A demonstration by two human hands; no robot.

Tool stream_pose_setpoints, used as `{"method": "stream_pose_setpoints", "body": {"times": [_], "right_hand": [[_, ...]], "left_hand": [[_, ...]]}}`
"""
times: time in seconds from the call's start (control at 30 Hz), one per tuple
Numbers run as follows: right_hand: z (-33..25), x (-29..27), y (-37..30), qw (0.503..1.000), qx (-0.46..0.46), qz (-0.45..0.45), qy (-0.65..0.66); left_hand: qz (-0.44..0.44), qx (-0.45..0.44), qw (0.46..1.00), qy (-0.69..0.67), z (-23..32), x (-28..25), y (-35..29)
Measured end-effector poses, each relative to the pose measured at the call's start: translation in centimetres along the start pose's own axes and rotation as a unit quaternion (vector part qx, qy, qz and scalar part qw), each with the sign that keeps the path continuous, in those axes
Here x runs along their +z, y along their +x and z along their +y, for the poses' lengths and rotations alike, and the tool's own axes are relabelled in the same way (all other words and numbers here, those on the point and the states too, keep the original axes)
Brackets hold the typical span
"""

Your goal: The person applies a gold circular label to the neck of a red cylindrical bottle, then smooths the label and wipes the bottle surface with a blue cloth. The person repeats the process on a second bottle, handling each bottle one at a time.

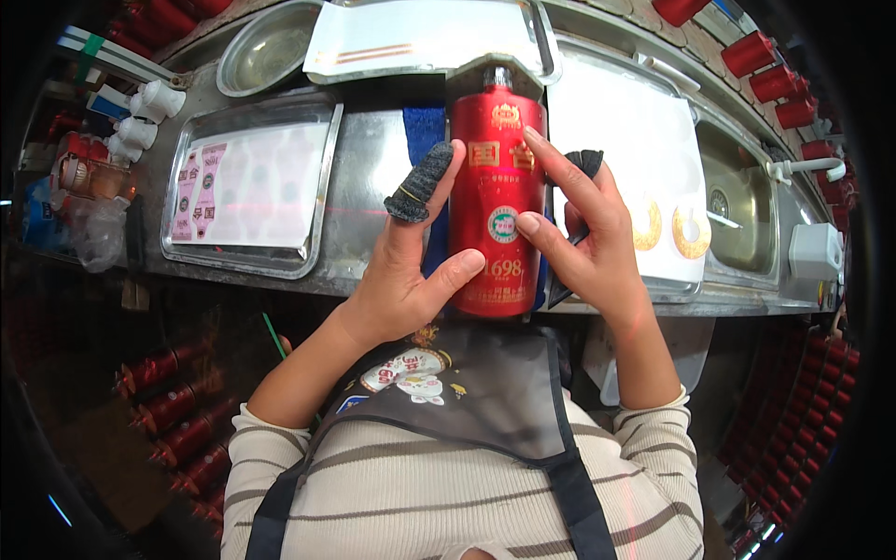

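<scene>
A glossy red bottle (474, 201) with gold lettering, a round white-and-green emblem and a dark neck lies before me, its neck pointing away. My left hand (403, 252) is against its left side, thumb tip on the lower face and fingers along the edge. From the right, my right hand (597, 229) rests its index fingertip near the upper lettering and its thumb beside the emblem. Dark grey knit covers (420, 182) sit on a finger of each hand. Under the bottle, partly hidden, is a blue cloth (425, 126).
A metal tray (322, 201) with pink-patterned sheets lies left, and a metal bowl (271, 51) behind it. White sheets (621, 149) with gold ring prints lie right, beside a sink (737, 201). Red bottles (793, 439) stand in rows below the counter on both sides.
</scene>
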State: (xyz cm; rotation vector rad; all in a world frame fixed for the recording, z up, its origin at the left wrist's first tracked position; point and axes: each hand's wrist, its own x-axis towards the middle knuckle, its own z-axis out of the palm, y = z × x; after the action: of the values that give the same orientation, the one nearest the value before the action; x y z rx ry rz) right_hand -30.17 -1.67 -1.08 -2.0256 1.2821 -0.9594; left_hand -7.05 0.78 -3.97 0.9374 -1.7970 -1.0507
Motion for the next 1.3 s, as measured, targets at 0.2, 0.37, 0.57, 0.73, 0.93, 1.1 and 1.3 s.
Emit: {"method": "stream_pose_setpoints", "body": {"times": [0.2,0.37,0.57,0.73,0.93,1.1,1.3], "right_hand": [[0.8,-0.1,-0.4,0.999,-0.023,-0.031,-0.014],[0.9,-0.9,-1.4,0.997,0.034,-0.065,0.013],[1.2,-0.8,-2.8,0.996,0.007,-0.092,0.005],[1.2,-0.8,-2.7,0.994,0.013,-0.106,0.024],[1.6,-1.0,-3.4,0.987,0.064,-0.112,0.101],[1.5,-1.0,-3.5,0.988,0.05,-0.121,0.078],[1.7,-0.7,-3.4,0.991,0.033,-0.118,0.055]], "left_hand": [[-0.028,0.024,0.999,0.032,-1.3,0.1,-0.4],[-0.016,0.02,1.0,0.0,-1.4,-0.4,-1.0],[-0.074,0.029,0.993,0.092,-0.8,-0.8,-1.3],[-0.066,0.038,0.996,0.035,-1.2,-0.9,-1.2],[-0.032,0.012,0.997,-0.076,-1.5,-1.1,-1.3],[-0.043,-0.005,0.999,-0.02,-0.7,-0.7,-1.4],[-0.023,0.007,0.998,-0.064,-1.3,0.2,-1.6]]}}
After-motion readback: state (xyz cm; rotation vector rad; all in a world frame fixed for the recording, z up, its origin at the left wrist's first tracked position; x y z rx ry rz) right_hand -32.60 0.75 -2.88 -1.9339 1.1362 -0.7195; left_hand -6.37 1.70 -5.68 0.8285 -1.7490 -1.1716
